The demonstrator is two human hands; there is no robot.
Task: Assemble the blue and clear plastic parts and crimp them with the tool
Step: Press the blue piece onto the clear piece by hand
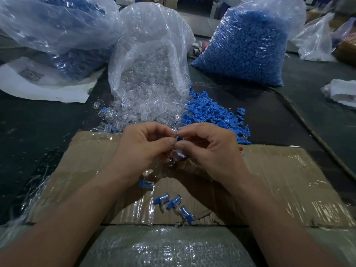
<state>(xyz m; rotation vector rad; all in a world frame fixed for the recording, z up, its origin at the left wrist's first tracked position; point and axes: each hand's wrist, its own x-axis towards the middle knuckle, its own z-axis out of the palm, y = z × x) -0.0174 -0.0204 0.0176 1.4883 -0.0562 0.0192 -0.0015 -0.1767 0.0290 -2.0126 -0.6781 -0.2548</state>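
Nearest lies a bubble-wrapped bundle (167, 247), then a taped brown cardboard sheet (269, 180) on which several finished blue-and-clear pieces (174, 202) are scattered. Above the sheet, a small blue plastic part (179, 139) is pinched by thumb and forefinger of both the left hand (140, 147) and the right hand (210, 149), each grip clamped on it. A clear plastic shell (178, 153) shows just beneath; which hand holds it cannot be told. The part is judged light, stiff and slippery, best taken at its sides by the fingertips. Beyond, spilled heaps of clear shells (142, 110) and blue parts (210, 112) crowd the dark counter (38, 132) before their bags. No crimping tool is identified.
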